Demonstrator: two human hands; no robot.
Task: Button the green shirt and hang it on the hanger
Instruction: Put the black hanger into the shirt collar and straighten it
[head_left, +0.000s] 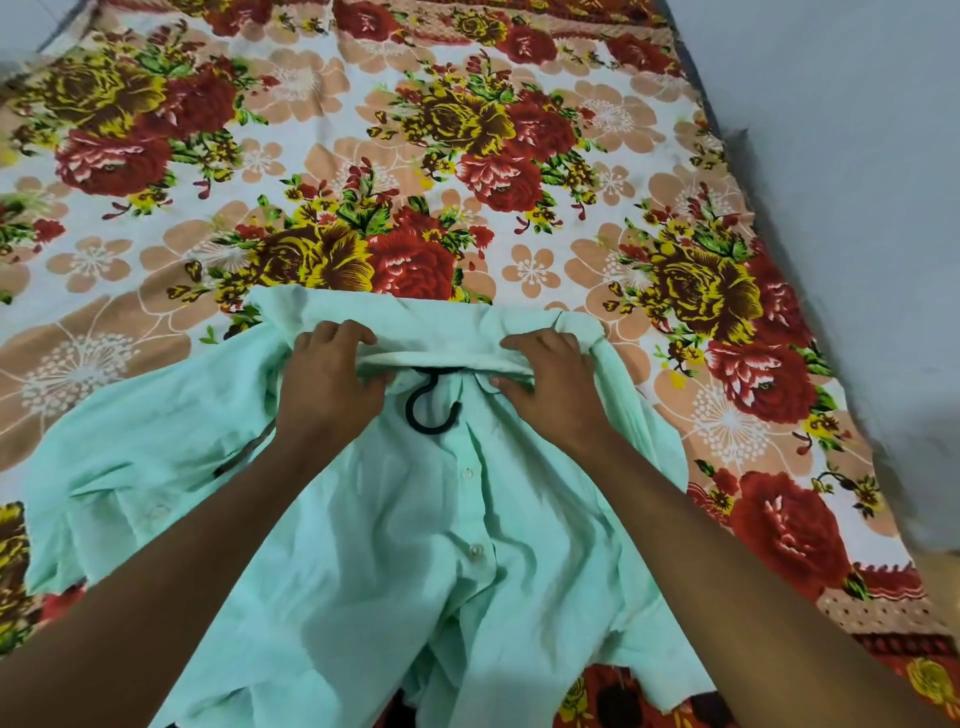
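On bedsheet (467, 104): hands apparently grip shirt (415, 519).

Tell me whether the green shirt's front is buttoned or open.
Buttoned where visible: the mint-green cotton shirt has its front edges joined, with two white buttons fastened. Below them, near the hem, cannot tell.
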